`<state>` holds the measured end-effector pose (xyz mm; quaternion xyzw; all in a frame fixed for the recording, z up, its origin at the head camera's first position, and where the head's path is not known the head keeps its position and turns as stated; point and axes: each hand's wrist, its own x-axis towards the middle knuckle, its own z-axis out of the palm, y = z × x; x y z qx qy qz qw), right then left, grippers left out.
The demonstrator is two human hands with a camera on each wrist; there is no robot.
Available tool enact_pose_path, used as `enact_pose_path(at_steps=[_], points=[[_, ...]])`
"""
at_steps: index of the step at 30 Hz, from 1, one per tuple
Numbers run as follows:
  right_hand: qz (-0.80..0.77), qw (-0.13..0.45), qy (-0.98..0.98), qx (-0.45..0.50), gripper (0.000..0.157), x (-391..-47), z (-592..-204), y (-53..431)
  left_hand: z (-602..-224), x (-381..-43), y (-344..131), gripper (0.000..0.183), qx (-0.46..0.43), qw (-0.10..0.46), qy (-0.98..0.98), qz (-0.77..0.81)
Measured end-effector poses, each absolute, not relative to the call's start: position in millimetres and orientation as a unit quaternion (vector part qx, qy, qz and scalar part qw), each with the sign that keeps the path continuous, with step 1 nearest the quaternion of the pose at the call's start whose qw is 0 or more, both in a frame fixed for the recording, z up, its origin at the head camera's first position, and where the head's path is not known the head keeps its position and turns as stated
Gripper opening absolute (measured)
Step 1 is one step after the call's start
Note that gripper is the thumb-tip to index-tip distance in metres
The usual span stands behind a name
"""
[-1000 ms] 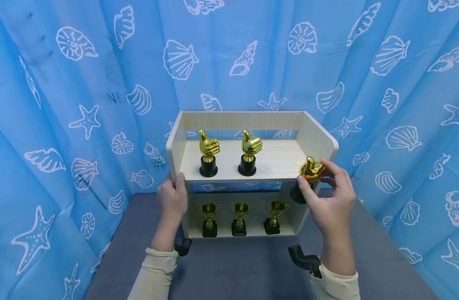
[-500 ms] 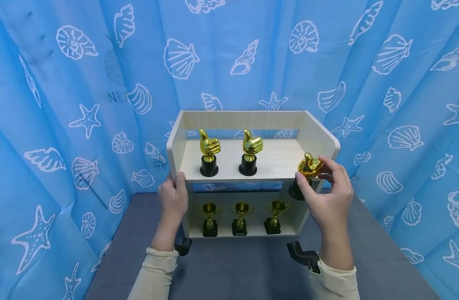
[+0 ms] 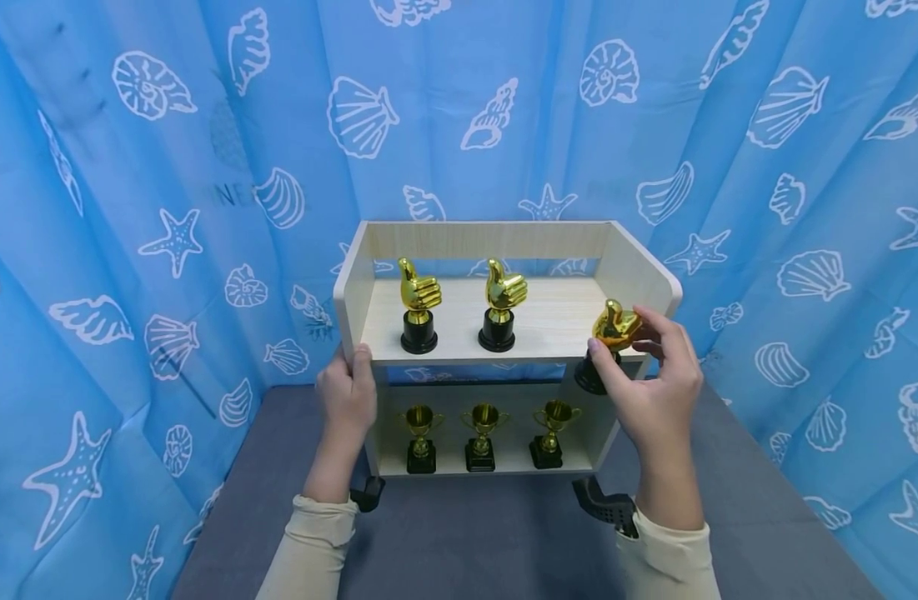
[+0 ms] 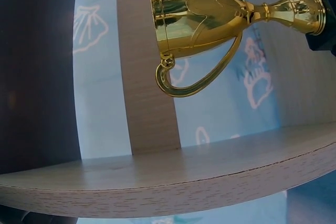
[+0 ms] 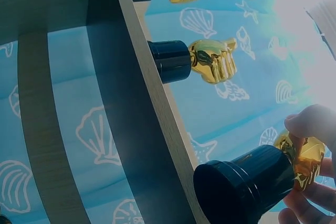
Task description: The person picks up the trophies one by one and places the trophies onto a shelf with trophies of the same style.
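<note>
My right hand (image 3: 657, 379) pinches a gold thumbs-up trophy (image 3: 616, 325) by its gold top, in front of the upper shelf's right end. The trophy's black base (image 5: 247, 182) tilts toward the camera in the right wrist view, close to the shelf edge. My left hand (image 3: 348, 392) grips the left side of the white wooden shelf unit (image 3: 504, 361), thumb on its front edge. Two more thumbs-up trophies, one at left (image 3: 418, 304) and one in the middle (image 3: 499, 304), stand upright on the upper shelf.
Gold cup trophies stand on the lower shelf: left (image 3: 421, 437), middle (image 3: 479, 437) and right (image 3: 550, 433). The unit's right side panel (image 3: 642, 271) rises beside the held trophy. Behind hangs a blue shell-print curtain (image 3: 459, 108). A dark grey cloth (image 3: 474, 533) covers the table.
My right hand has moved slightly up and to the left with the thumbs-up trophy, bringing it a little higher against the upper shelf edge. My left hand stays in place.
</note>
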<state>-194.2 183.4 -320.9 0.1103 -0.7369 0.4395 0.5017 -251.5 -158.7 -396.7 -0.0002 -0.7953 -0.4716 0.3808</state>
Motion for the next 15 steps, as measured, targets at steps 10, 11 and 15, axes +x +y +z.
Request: enact_pose_path(at_steps=[10,11,15], points=[[0.447,0.503,-0.732,0.110,0.058,-203.9,-322.1,186.3,-396.0,-250.4,-157.9,0.040,0.002,0.379,-0.796,-0.473],[0.446,0.503,-0.732,0.110,0.059,-205.0,-322.9,187.3,-395.9,-250.4,-157.9,0.039,0.002,0.379,-0.796,-0.472],[0.444,0.502,-0.734,0.112,0.059,-204.9,-320.8,187.0,-395.9,-250.7,-157.9,0.039,0.000,0.380,-0.794,-0.473]])
